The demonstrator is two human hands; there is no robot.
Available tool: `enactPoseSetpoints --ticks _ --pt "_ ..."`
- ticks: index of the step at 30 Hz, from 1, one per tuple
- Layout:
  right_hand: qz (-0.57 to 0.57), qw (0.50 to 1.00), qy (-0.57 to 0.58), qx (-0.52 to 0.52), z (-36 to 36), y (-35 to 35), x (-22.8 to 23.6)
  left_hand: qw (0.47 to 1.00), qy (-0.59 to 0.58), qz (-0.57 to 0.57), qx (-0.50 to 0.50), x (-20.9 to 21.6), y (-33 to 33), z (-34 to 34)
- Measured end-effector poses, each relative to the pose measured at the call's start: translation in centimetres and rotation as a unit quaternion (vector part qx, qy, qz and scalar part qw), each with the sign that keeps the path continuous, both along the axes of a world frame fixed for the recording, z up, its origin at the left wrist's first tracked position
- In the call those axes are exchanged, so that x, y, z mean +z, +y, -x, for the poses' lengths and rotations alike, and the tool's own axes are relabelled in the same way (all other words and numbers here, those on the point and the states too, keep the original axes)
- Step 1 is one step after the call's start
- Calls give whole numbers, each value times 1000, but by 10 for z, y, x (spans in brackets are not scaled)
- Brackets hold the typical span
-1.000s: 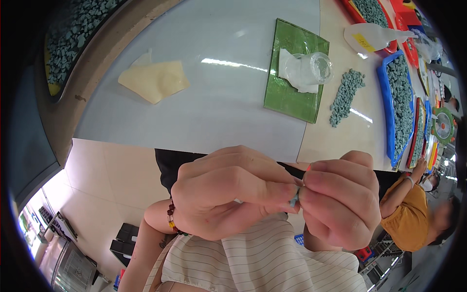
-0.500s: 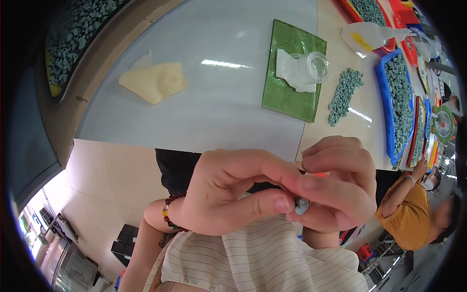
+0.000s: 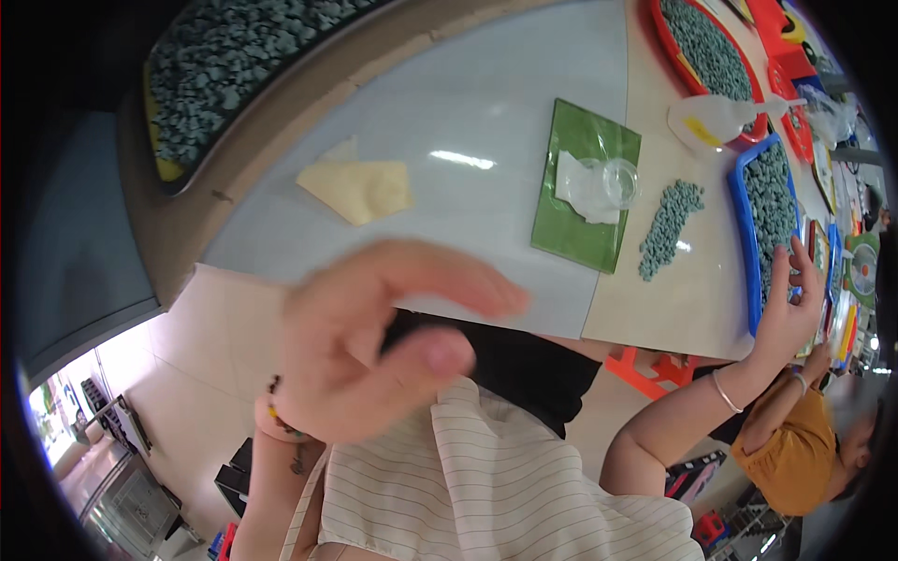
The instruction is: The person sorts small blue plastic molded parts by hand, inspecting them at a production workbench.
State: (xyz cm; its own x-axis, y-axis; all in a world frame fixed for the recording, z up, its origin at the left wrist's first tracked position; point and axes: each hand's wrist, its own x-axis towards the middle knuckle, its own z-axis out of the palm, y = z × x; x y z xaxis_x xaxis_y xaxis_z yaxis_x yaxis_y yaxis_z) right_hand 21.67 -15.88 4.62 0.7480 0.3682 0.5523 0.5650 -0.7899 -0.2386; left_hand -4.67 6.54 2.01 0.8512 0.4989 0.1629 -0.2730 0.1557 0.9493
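Observation:
My left hand (image 3: 365, 341) is raised in front of the table's near edge, smeared by motion. Its thumb and fingers stand apart, with nothing visible between them. At the right, my right hand (image 3: 793, 304) reaches to the near end of a blue tray (image 3: 748, 271) filled with small grey-green stones (image 3: 770, 187). Its fingers are spread at the tray's edge, and I see nothing held in them. Left of the tray, a loose patch of the same stones (image 3: 670, 224) lies on the table. A green slab (image 3: 580, 245) carries a white sheet (image 3: 585, 187) and a small clear cup (image 3: 619, 183).
A pale yellow cloth (image 3: 360, 190) lies on the grey mat (image 3: 468, 224). Behind the blue tray are a white squeeze bottle (image 3: 706, 122) and a red tray (image 3: 687, 70) of stones. A dark container of stones (image 3: 224, 84) fills the far left. A person in orange (image 3: 790, 449) sits at right.
My hands, together around a small grey-green piece before, are now apart. The right has moved out to the blue tray, the left slightly leftward. The piece is no longer visible.

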Motion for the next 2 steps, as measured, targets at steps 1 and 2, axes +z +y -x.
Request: enactPoseSetpoints --ticks 1,2 --pt "-3 1000 10 -15 -6 -6 -3 995 49 -72 49 7 11 -2" --pt "-9 999 25 -21 -6 -8 -5 978 102 -147 107 25 24 -2"
